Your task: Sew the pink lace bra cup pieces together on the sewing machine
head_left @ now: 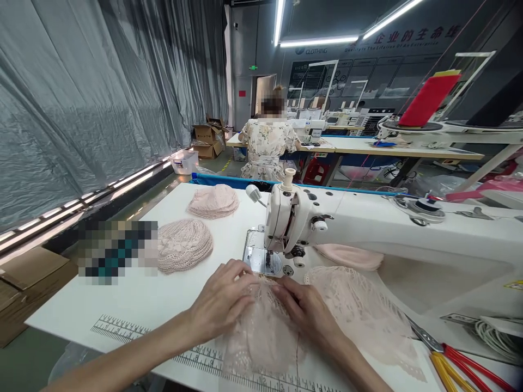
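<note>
Near the front of the white table (134, 299), pink lace fabric (269, 332) lies just before the sewing machine (286, 223) needle. Left hand (223, 299) and right hand (304, 307) press flat on it, fingers spread. Two lace pieces (183, 242) sit far left. Scissors (445, 354) lie right.

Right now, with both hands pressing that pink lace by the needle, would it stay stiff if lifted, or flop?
The pink lace would probably flop: it already lies rumpled under the left hand and right hand and drapes over the table edge. It looks light, since the openwork shows through. It may snag rather than slide on the smooth top.
</note>
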{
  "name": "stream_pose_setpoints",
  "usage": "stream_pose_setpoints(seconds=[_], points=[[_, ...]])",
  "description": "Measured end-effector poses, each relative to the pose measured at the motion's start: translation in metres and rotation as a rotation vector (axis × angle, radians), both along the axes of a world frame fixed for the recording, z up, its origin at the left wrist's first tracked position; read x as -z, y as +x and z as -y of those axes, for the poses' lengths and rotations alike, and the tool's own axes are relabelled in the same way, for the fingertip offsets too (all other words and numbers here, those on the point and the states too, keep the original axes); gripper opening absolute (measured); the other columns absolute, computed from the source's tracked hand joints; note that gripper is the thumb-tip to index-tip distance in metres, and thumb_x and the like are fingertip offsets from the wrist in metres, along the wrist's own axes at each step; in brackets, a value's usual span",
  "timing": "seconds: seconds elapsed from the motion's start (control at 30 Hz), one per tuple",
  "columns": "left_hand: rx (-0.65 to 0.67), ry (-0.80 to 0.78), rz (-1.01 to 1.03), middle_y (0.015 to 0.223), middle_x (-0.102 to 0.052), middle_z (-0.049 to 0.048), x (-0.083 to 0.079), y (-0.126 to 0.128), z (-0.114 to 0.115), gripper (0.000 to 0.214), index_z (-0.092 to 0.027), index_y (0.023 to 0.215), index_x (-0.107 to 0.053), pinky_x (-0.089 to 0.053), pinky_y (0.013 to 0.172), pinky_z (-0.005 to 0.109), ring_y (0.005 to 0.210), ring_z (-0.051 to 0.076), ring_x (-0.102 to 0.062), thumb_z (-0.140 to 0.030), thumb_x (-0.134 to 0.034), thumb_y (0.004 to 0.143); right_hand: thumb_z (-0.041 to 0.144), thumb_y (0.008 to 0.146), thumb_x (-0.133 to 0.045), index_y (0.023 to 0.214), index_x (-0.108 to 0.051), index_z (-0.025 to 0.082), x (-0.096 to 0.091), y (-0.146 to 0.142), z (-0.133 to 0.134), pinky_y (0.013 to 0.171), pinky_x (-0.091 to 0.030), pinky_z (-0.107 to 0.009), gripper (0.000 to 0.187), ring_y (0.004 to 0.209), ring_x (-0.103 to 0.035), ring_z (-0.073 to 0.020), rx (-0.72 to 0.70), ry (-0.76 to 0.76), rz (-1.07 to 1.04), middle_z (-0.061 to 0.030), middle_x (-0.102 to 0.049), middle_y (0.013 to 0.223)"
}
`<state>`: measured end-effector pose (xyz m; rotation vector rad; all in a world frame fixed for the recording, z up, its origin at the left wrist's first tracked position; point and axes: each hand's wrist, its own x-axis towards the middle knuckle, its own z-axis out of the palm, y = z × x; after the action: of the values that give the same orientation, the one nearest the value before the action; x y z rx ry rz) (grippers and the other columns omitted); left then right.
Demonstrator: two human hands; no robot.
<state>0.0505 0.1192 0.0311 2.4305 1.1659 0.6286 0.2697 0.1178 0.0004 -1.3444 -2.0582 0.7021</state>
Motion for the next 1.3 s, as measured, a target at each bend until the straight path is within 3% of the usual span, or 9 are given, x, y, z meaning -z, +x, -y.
stream_pose_setpoints(seconds=[0.13,0.3,0.47,0.6,0.77,0.93,1.1,1.3], points=[[0.002,-0.116,-0.023,0.107,-0.053,0.0074,0.004,0.008,-0.012,0.038,-0.02,0.117,-0.05,-0.043,0.082,0.037,0.097,0.024,-0.05,-0.03,-0.065,0.083,0.038,0.095,-0.034,0.063,-0.034,0.023,-0.001,0.001,0.0,0.049,-0.029,-0.023,0.035,0.05,-0.04,-0.0122,-0.013,0.017,-0.005,0.004,-0.041,0.055],[-0.006,-0.143,-0.017,0.083,-0.057,-0.0003,0.003,0.003,-0.017,0.027,-0.02,0.112,-0.048,-0.039,0.079,0.035,0.078,0.019,-0.053,-0.022,-0.058,0.087,0.036,0.095,-0.034,0.068,-0.042,0.022,-0.003,0.004,0.0,0.05,-0.031,-0.023,0.032,0.051,-0.045,-0.0128,-0.028,0.022,-0.018,0.0035,-0.046,0.058],[-0.001,-0.039,-0.015,0.091,-0.059,0.0017,0.004,-0.001,-0.011,0.025,-0.019,0.111,-0.047,-0.036,0.079,0.035,0.082,0.019,-0.052,-0.014,-0.054,0.088,0.037,0.096,-0.035,0.067,-0.041,0.022,-0.001,0.005,-0.002,0.05,-0.03,-0.022,0.033,0.05,-0.043,-0.0126,-0.024,0.018,-0.024,0.004,-0.044,0.056],[0.036,0.072,-0.052,0.101,-0.054,0.0042,0.006,-0.001,-0.012,0.025,-0.021,0.106,-0.052,-0.036,0.079,0.034,0.092,0.022,-0.048,-0.012,-0.06,0.084,0.038,0.096,-0.034,0.069,-0.044,0.022,0.002,0.005,-0.002,0.05,-0.031,-0.023,0.033,0.05,-0.044,-0.0128,-0.031,0.016,-0.026,0.0038,-0.046,0.056],[0.075,0.027,-0.11,0.1,-0.049,0.0048,0.007,0.002,-0.017,0.013,-0.02,0.093,-0.058,-0.039,0.08,0.035,0.092,0.022,-0.047,-0.022,-0.066,0.083,0.039,0.096,-0.035,0.071,-0.048,0.021,0.003,0.007,-0.003,0.05,-0.033,-0.023,0.034,0.051,-0.046,-0.0133,-0.044,0.028,-0.027,0.0031,-0.049,0.057],[0.051,0.079,0.016,0.107,-0.047,0.0072,0.005,0.001,-0.016,0.023,-0.02,0.106,-0.052,-0.039,0.083,0.037,0.098,0.024,-0.044,-0.026,-0.062,0.086,0.039,0.097,-0.033,0.07,-0.05,0.021,0.002,0.009,-0.003,0.049,-0.032,-0.023,0.036,0.051,-0.048,-0.0141,-0.043,0.033,-0.028,0.0019,-0.051,0.057],[0.066,0.087,-0.011,0.104,-0.046,0.0059,0.008,-0.004,-0.012,0.018,-0.02,0.1,-0.054,-0.037,0.083,0.037,0.095,0.023,-0.044,-0.024,-0.063,0.085,0.038,0.097,-0.034,0.071,-0.051,0.021,-0.001,0.008,-0.002,0.05,-0.032,-0.024,0.035,0.051,-0.048,-0.0142,-0.045,0.023,-0.03,0.0022,-0.05,0.057],[0.134,-0.024,-0.117,0.101,-0.045,0.0058,0.005,0.001,-0.018,0.028,-0.02,0.091,-0.061,-0.036,0.08,0.037,0.092,0.023,-0.043,-0.047,-0.061,0.085,0.039,0.096,-0.034,0.069,-0.047,0.022,0.0,0.008,-0.002,0.048,-0.031,-0.023,0.035,0.049,-0.045,-0.0135,-0.056,0.022,-0.04,0.0033,-0.045,0.056]])
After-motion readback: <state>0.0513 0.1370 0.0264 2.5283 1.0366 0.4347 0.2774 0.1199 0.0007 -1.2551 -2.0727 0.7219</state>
